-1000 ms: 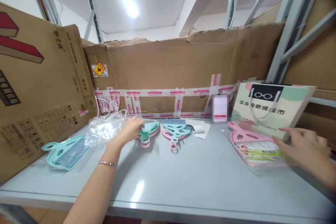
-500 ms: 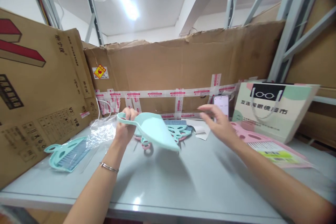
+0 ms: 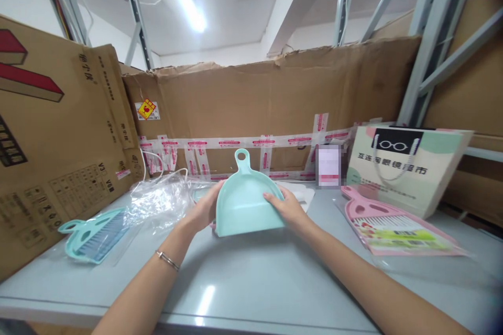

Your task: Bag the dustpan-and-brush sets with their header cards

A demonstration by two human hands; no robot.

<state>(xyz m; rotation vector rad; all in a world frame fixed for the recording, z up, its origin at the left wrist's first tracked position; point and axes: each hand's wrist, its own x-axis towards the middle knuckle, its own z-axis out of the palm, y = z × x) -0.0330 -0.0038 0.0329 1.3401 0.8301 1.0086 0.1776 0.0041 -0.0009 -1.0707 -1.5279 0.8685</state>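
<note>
A mint-green dustpan [image 3: 249, 201] is held upright above the table, its looped handle pointing up and its wide edge down. My left hand [image 3: 206, 207] grips its left side, with the fingers mostly behind it. On the right side, my right hand [image 3: 288, 207] is closed on the rim, the thumb lying on the front face. Behind the dustpan, most of the things on the table are hidden. At the left lies a mint-green dustpan and brush set [image 3: 96, 235] in clear plastic. A pink set [image 3: 393, 220] in clear wrap lies at the right.
Crumpled clear plastic [image 3: 159, 201] lies left of my hands. Cardboard boxes stand at the left and along the back [image 3: 236, 99]. A paper bag [image 3: 408, 167] stands at the back right beside a blurred phone [image 3: 329, 165]. The grey table [image 3: 243, 282] has a front edge.
The mint-green dustpan has turned from tilted sideways to upright, handle up. My left hand has moved from its handle to its left side. My right hand, open before, has taken hold of its right side.
</note>
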